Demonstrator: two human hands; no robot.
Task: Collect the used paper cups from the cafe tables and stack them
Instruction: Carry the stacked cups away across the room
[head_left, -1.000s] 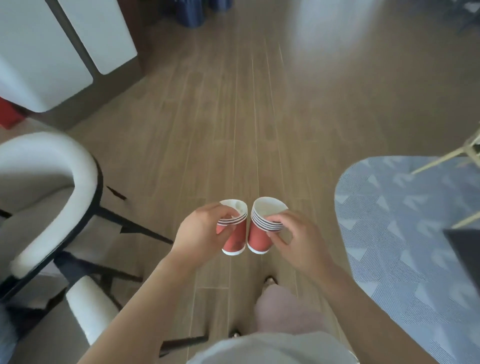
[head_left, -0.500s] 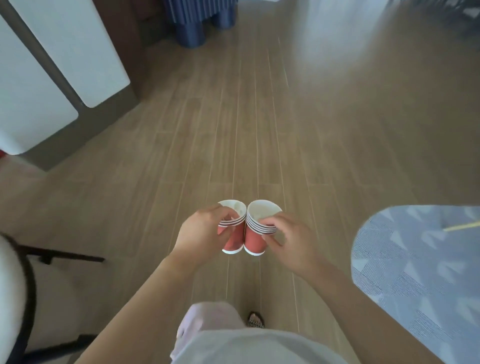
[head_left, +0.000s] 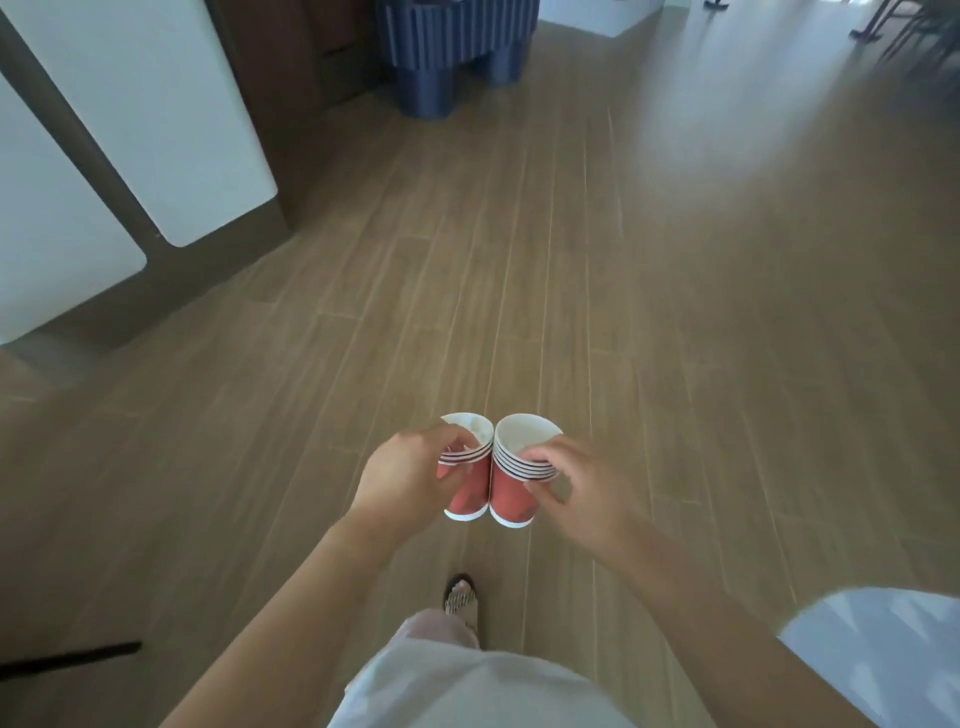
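Below and ahead, a wide wooden floor (head_left: 675, 312), with white panels (head_left: 156, 130) at the left, a blue ribbed furniture piece (head_left: 452, 52) far ahead and a corner of grey-blue rug (head_left: 883, 654) at lower right. No bench in view. In the left hand (head_left: 405, 478), gripped near the rims, a short stack of red paper cups (head_left: 467, 493); in the right hand (head_left: 582, 493), gripped the same way, a slightly taller stack (head_left: 511, 493). Held in the air before the body, side by side, walls touching, both upright with mouths up, long axes nearly parallel. To join them, probably needs lifting one stack above the other and lowering it in.
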